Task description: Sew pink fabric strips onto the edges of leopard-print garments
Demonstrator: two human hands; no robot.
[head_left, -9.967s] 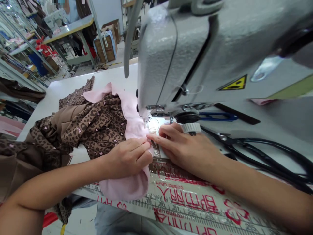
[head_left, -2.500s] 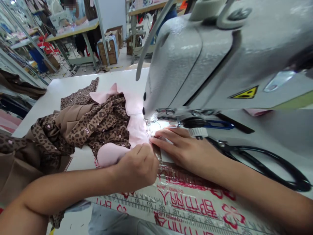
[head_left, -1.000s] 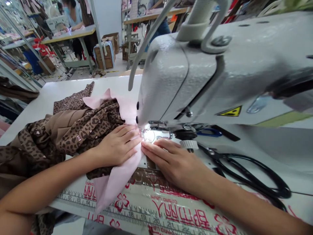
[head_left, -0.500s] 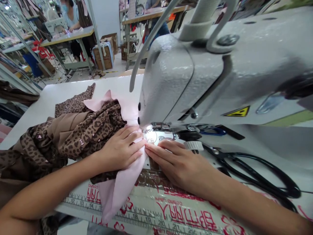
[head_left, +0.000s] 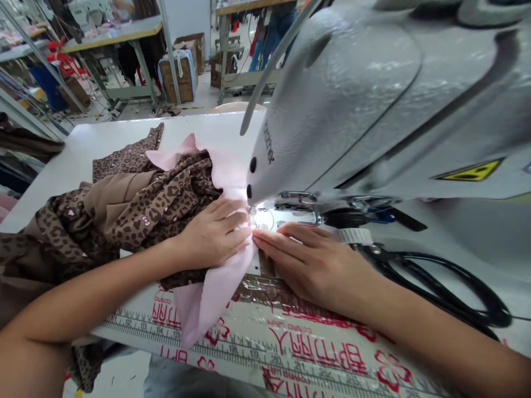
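Left hand (head_left: 211,232) has gone from pinching to lying flat; right hand (head_left: 315,268) lies flat just beside it, hands not clamped. Pink fabric (head_left: 211,296) with leopard-print cloth (head_left: 160,207) sits under left hand, centre frame, at the sewing machine (head_left: 332,105) foot, on the worktop (head_left: 103,138). Black scissors (head_left: 435,287) lower right.

Sewing machine (head_left: 340,105) at right, garment (head_left: 166,204) heaped left on the table (head_left: 70,160), shears (head_left: 456,266) far right, ruler (head_left: 232,347) along front edge
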